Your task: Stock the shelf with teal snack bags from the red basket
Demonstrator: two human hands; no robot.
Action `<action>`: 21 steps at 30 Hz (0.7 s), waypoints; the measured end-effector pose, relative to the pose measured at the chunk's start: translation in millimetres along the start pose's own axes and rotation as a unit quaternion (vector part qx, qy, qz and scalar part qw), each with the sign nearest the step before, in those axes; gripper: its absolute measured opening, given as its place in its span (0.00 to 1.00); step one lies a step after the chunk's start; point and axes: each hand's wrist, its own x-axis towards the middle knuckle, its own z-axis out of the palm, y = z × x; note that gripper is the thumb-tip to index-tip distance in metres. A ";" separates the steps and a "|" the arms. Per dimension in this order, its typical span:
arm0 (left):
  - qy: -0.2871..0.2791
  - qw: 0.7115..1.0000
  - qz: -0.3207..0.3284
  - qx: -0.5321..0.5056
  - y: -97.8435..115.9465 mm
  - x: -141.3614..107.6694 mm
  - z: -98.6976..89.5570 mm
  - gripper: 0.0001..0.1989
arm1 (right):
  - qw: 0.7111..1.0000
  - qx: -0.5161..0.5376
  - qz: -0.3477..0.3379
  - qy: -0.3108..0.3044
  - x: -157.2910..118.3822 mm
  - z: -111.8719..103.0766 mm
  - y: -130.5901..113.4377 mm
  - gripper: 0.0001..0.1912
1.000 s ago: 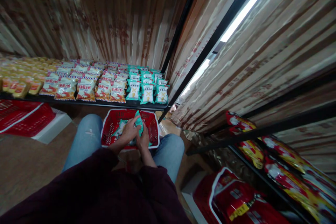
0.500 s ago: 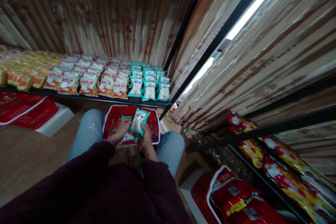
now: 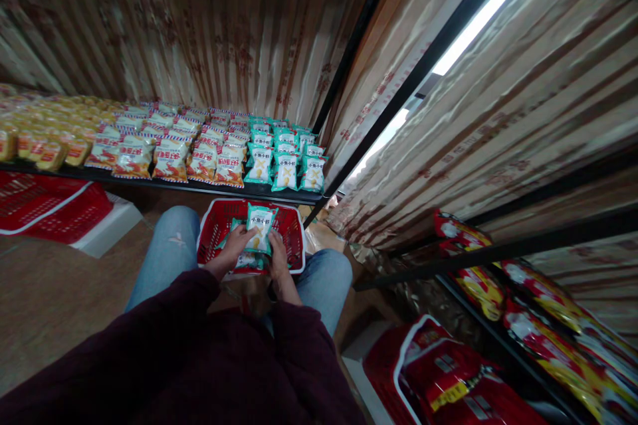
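Observation:
A teal-and-white snack bag [image 3: 261, 220] stands nearly upright between my hands, its printed front towards me. My left hand [image 3: 237, 246] grips its left side, the thumb lying over the front. On the right edge my right hand [image 3: 278, 254] is closed round the bag, with the far fingers hidden. Both hands are over a red plastic basket [image 3: 288, 212] with a white rim, set between my knees. More teal snack bags [image 3: 249, 261] lie in the basket below, partly covered by my hands.
Ahead, a low black shelf [image 3: 199, 187] carries teal bags [image 3: 286, 171], orange-and-white snack bags [image 3: 171, 158] and yellow packs [image 3: 50, 149]. A dark metal post [image 3: 379, 126] rises at its right end. Red baskets stand left [image 3: 54, 209] and lower right [image 3: 389, 372]; red-yellow bags [image 3: 543, 332] fill the right shelf.
The bag has turned from a tilt to nearly upright and shifted slightly left. My left hand has moved from beside it onto its left side.

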 end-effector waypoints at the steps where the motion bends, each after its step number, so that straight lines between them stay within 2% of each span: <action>1: 0.004 1.000 0.001 -0.002 -0.1 -0.6 0.4 0.21 | 1.000 -0.009 -0.015 0.003 0.1 -0.2 -0.5 0.21; 6: 0.029 1.000 0.003 -0.003 -1.4 -1.4 2.1 0.21 | 0.999 -0.023 -0.009 -0.027 0.7 0.8 5.6 0.25; 11: 0.042 0.999 0.002 -0.007 4.2 1.1 0.7 0.18 | 1.000 0.009 0.006 -0.018 5.0 2.0 14.7 0.26; 17: 0.046 0.999 0.005 -0.004 12.4 4.9 -0.6 0.17 | 0.999 0.018 0.018 -0.022 4.4 2.4 12.3 0.26; 21: 0.078 0.997 0.009 -0.002 12.0 7.7 -0.5 0.16 | 0.999 0.036 0.032 -0.021 1.6 3.2 10.5 0.31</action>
